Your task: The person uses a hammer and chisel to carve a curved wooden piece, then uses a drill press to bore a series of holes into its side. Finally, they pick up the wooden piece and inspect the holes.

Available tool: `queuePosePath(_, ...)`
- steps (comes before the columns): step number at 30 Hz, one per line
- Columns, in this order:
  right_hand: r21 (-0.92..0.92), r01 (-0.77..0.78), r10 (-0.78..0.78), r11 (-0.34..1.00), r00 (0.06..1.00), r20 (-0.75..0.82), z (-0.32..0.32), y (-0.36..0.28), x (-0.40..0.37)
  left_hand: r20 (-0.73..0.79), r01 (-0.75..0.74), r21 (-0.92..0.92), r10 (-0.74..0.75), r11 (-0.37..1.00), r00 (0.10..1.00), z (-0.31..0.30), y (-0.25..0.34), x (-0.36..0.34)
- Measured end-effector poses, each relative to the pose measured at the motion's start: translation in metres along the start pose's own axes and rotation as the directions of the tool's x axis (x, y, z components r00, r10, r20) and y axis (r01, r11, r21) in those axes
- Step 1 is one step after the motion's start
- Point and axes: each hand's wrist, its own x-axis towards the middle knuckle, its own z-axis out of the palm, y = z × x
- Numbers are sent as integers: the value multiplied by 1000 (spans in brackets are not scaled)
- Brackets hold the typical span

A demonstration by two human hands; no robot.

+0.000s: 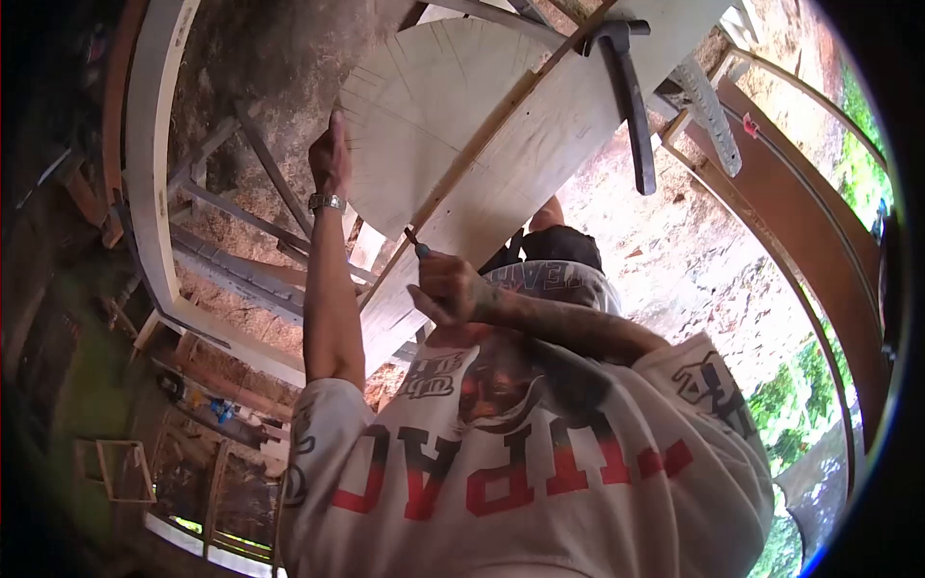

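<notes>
A round pale wooden board [434,96] with thin lines marked on it lies in front of me. My left hand [330,159], with a watch on the wrist, is at its left edge, gripping the rim; some fingers are hidden. My right hand [448,284] is closed round a small slim tool [421,248] with a teal part and a dark tip. The tip is close to a narrow wooden strip [472,149] that runs diagonally across the round board. Along that strip lies a wide pale plank [525,154]. A dark hammer [631,106] rests on the plank's upper end.
A pale wooden frame [149,173] curves along the left. Grey bars [265,159] stand under and beside the round board. At right are a grey-white patterned piece [711,120] and a long brown board [809,193]. A small wooden frame [116,472] is at lower left.
</notes>
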Motion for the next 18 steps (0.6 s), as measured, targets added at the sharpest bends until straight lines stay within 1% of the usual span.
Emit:
queuePosePath(1,-48,82,-82,995,997,1,9,4,8,-14,-26,-34,26,999,1000,1,5,4)
queuePosePath(3,-32,28,-30,999,998,-57,27,-16,35,-30,-52,-96,50,994,998,8,2,-2)
queuePosePath(4,-72,3,-2,997,1000,17,37,-21,44,-31,-53,-112,50,992,998,9,-2,-12)
queuePosePath(5,12,13,-13,1000,1000,2,41,-21,47,-42,-63,-130,58,990,997,8,3,-13)
queuePosePath(6,-72,66,-62,995,997,49,30,-19,31,-58,-85,-148,77,985,995,5,10,-11)
queuePosePath(7,-158,127,-114,979,989,93,9,-11,4,-41,-90,-110,86,990,995,-3,15,-8)
queuePosePath(8,-20,193,-191,981,978,80,-4,11,-36,-17,-94,-73,93,993,995,-8,18,-6)
queuePosePath(9,115,187,-181,976,981,-66,-5,10,-35,-3,-95,-50,95,994,995,-8,21,-5)
queuePosePath(10,65,140,-138,988,990,-30,-5,13,-32,-35,-80,-41,79,996,996,-9,21,-7)
queuePosePath(11,18,70,-69,997,997,-27,8,1,-27,-34,-64,-9,64,998,997,-11,16,-15)
queuePosePath(13,33,51,-49,998,996,-77,13,-14,-6,-65,-73,10,73,997,995,-3,24,-5)
queuePosePath(14,-58,50,-52,997,998,-43,10,-18,-1,-53,-95,-24,94,995,994,0,14,0)
queuePosePath(17,-79,-56,48,995,994,-93,-46,-73,45,-208,-232,-50,217,971,954,13,1,5)
queuePosePath(18,-35,-204,197,978,968,-153,-73,-89,57,-125,-152,-42,146,988,981,6,10,-1)
